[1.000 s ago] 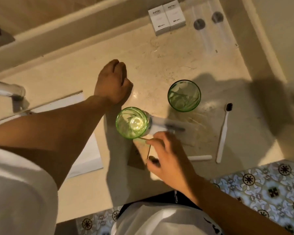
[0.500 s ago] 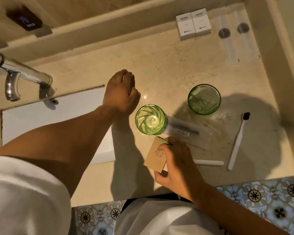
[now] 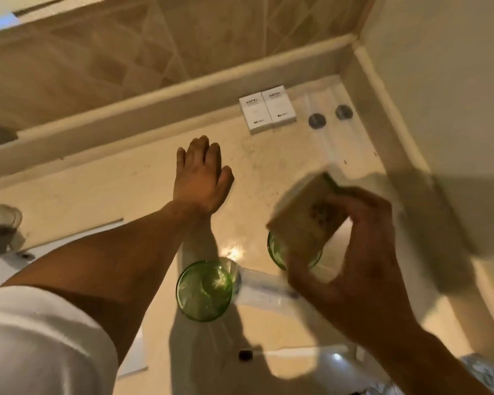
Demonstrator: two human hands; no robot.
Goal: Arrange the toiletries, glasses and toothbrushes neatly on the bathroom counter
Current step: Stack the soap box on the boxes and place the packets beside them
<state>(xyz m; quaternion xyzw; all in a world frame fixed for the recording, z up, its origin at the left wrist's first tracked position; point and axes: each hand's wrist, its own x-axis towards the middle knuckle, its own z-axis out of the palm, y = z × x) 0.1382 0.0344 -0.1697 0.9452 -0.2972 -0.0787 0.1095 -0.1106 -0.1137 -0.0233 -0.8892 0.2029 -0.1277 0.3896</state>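
Motion blur smears brown packet (image 3: pixel 303 223) in my right hand (image 3: pixel 351 269), print unreadable. Packet and hand cover most of far green glass (image 3: pixel 274 249). Tap (image 3: pixel 0 220) cut off at left edge.

The smooth stone counter (image 3: pixel 143 189) is cream-beige with faint veins. The round ribbed drinking glass (image 3: pixel 204 290) is clear green, and the second glass rim (image 3: pixel 274 252) behind the box is the same green. The small cardboard box (image 3: pixel 303 226) is kraft brown with a dark dotted print and a green edge. The two flat rectangular boxes (image 3: pixel 267 112) are white with small grey lettering. The short sleeve (image 3: pixel 40 343) is white. The wall tiles (image 3: pixel 143 52) are tan with diagonal lines.
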